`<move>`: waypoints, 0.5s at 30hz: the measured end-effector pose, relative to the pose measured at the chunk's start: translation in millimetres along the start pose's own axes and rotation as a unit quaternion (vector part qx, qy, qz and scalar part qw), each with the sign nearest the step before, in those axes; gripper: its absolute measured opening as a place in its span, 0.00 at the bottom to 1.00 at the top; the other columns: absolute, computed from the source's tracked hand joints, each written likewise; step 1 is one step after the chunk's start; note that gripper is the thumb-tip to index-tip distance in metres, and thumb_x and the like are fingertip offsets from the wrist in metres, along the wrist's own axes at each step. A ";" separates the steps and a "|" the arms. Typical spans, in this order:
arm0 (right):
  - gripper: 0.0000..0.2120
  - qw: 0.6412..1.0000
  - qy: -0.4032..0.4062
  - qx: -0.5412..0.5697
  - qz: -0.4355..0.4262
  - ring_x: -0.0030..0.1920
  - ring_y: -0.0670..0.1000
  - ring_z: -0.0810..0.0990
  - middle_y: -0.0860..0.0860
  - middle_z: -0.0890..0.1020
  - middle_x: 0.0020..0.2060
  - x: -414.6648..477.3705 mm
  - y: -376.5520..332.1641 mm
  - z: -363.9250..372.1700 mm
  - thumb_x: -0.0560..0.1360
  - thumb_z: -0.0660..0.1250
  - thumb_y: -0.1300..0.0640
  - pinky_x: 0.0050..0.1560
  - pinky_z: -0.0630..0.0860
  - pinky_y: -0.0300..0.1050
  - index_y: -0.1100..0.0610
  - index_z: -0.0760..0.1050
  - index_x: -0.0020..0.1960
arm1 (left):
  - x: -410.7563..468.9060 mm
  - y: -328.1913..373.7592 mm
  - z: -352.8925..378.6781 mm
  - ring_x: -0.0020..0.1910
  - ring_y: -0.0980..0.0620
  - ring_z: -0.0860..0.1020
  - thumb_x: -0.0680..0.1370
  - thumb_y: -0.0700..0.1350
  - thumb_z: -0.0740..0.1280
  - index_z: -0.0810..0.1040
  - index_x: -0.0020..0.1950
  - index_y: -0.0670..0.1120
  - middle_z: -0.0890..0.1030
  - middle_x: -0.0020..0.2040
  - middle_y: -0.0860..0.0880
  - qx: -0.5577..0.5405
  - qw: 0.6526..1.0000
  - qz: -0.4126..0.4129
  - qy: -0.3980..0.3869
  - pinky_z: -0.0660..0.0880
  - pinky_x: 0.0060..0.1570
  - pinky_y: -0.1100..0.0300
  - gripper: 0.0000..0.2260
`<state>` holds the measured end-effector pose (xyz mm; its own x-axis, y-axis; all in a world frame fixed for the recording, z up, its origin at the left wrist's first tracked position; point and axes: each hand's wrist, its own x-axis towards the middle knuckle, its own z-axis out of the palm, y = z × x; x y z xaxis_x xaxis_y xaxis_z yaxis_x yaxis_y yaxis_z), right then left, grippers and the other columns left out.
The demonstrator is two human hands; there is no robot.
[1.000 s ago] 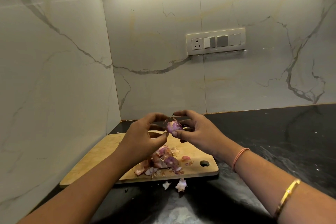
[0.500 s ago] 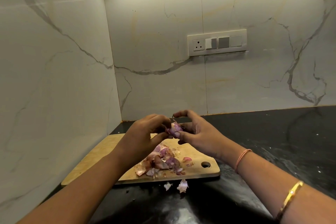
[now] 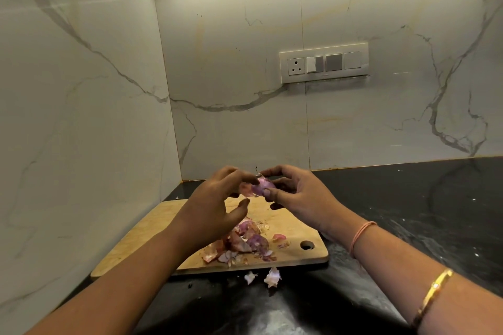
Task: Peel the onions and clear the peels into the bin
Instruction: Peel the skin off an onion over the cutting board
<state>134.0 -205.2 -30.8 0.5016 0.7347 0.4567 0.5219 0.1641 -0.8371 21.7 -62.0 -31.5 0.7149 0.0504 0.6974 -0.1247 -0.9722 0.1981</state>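
Note:
A small purple onion [image 3: 263, 184] is held in the air above the wooden cutting board [image 3: 152, 228]. My right hand [image 3: 296, 196] grips it between thumb and fingers. My left hand [image 3: 215, 204] pinches a loose reddish peel [image 3: 246, 189] hanging off the onion's left side. A pile of purple and pink onion peels [image 3: 245, 243] lies on the board below my hands. Two pale peel scraps [image 3: 272, 277] lie on the black counter just in front of the board. No bin is in view.
The board sits in the corner of a black stone counter [image 3: 408, 212], with white marble walls to the left and behind. A socket and switch plate [image 3: 324, 62] is on the back wall. The counter stretches away to the right.
My left hand has pulled a strip of peel away from the onion's left side, and its thumb has dropped lower. The right hand keeps its hold on the onion.

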 end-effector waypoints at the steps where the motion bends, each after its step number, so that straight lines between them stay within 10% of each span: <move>1: 0.10 1.000 -0.001 0.001 -0.001 0.45 0.51 0.80 0.55 0.82 0.48 -0.4 -0.6 -0.5 0.75 0.67 0.63 0.46 0.80 0.41 0.54 0.75 0.55 | -0.2 0.5 0.3 0.48 0.60 0.76 0.72 0.44 0.70 0.71 0.57 0.59 0.71 0.52 0.60 -0.002 1.000 0.006 -0.005 0.74 0.48 0.72 0.17; 15: 0.08 0.999 -0.033 0.025 -0.008 0.44 0.51 0.80 0.56 0.83 0.48 -4.2 -7.1 2.0 0.76 0.66 0.62 0.46 0.80 0.40 0.54 0.76 0.54 | 0.8 5.8 -3.2 0.40 0.62 0.77 0.71 0.41 0.71 0.78 0.47 0.47 0.76 0.43 0.59 -0.001 0.999 0.013 0.046 0.74 0.43 0.75 0.06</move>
<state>126.8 -208.1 -27.4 0.4469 0.7729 0.4503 0.4929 0.2073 -0.8450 19.4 -66.9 -27.5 0.6453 0.0452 0.7626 -0.1449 -0.9729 0.1802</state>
